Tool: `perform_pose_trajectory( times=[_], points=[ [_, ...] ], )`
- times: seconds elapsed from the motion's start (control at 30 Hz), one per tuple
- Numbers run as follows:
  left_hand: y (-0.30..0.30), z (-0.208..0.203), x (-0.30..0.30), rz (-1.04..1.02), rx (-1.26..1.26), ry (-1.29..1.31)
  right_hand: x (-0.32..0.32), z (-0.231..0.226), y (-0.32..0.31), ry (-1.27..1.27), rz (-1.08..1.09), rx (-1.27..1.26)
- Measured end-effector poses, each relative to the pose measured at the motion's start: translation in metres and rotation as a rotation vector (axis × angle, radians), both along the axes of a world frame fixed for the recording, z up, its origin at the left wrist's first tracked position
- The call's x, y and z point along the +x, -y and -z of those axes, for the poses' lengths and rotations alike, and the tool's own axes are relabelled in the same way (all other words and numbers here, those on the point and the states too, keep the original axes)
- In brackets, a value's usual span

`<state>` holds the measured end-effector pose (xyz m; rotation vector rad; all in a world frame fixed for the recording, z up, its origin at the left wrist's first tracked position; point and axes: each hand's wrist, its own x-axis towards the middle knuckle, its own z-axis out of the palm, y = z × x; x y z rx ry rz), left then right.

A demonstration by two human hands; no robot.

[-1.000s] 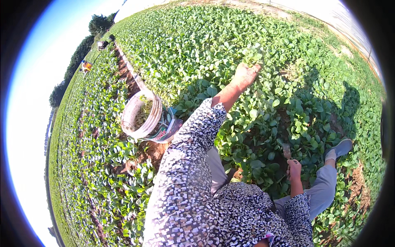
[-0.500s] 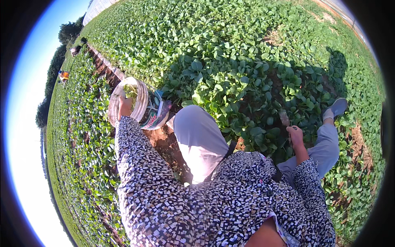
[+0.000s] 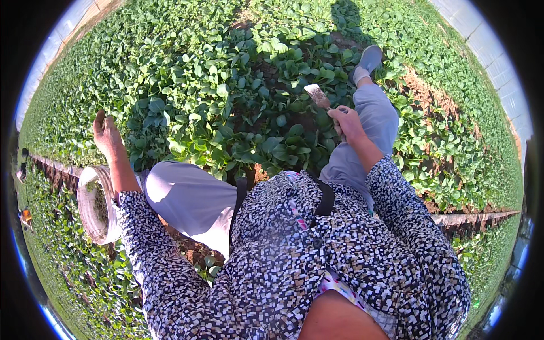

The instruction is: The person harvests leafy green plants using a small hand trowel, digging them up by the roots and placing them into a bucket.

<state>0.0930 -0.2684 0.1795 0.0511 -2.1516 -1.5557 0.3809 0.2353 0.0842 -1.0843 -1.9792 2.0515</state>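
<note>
In my right hand point(image 3: 348, 122) is a small hand tool with a flat metal blade, like a scraper point(image 3: 317, 96). Its blade points away from me, up over the leafy plants. My left hand point(image 3: 107, 136) is raised above the greens at the left, fingers loosely bent and a little apart, with nothing visible in it. Just below that wrist a white bucket point(image 3: 88, 207) lies tilted with its mouth toward the left. Some greens point(image 3: 101, 204) show inside it. The forearm hides part of the bucket. Low leafy green plants point(image 3: 277, 141) grow densely in front of me.
My legs in grey trousers point(image 3: 184, 195) are spread among the plants, and one shoe point(image 3: 368, 59) rests at the far right. Bare soil point(image 3: 430, 96) shows in patches. A narrow edging strip point(image 3: 476, 220) crosses at the right. A plastic-covered structure point(image 3: 487, 51) stands beyond the field.
My left hand has come out of the bucket and moved over the plants. The view has turned to the right. My right hand still holds the scraper.
</note>
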Motion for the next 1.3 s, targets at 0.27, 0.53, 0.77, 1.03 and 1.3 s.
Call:
perform_pose_trajectory(
  times=[0.27,0.53,0.77,1.03,1.3],
  points=[
    [-0.148,-0.067,0.074,0.916,-0.235,0.022,0.007,-0.021,0.015,-0.062,-0.046,0.087],
    [-0.142,-0.026,0.064,0.883,-0.895,0.216,0.004,0.018,0.036,0.344,-0.419,0.239],
    [-0.145,-0.018,0.057,0.930,-0.883,0.194,-0.006,0.046,0.047,0.274,-0.372,0.414],
    [-0.162,-0.031,0.065,0.965,-0.916,0.145,0.022,0.042,0.068,0.184,-0.460,0.512],
    [-0.159,-0.026,0.052,0.888,-0.973,0.038,0.028,0.025,0.080,0.178,-0.522,0.622]
  ],
)
